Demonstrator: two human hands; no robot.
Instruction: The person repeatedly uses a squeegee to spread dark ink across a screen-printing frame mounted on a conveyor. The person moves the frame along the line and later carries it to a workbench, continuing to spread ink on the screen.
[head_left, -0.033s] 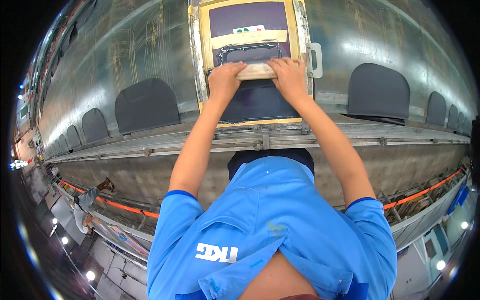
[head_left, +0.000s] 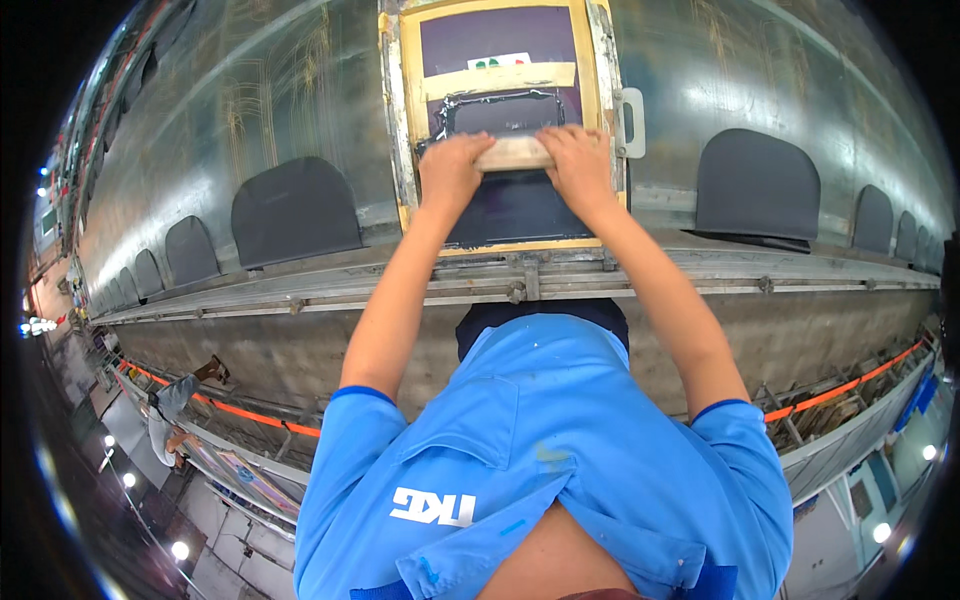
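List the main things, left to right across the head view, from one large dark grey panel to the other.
Left round-topped dark grey panel, left hand, pale squeegee handle, right hand, white loop handle, right round-topped dark grey panel.

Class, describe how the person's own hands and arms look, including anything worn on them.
The left hand and right hand are bare, with no gloves. The forearms are uncovered too, with no watch or bracelet visible. Short, bright blue sleeves cover the upper arms, each ending in a darker blue edge.
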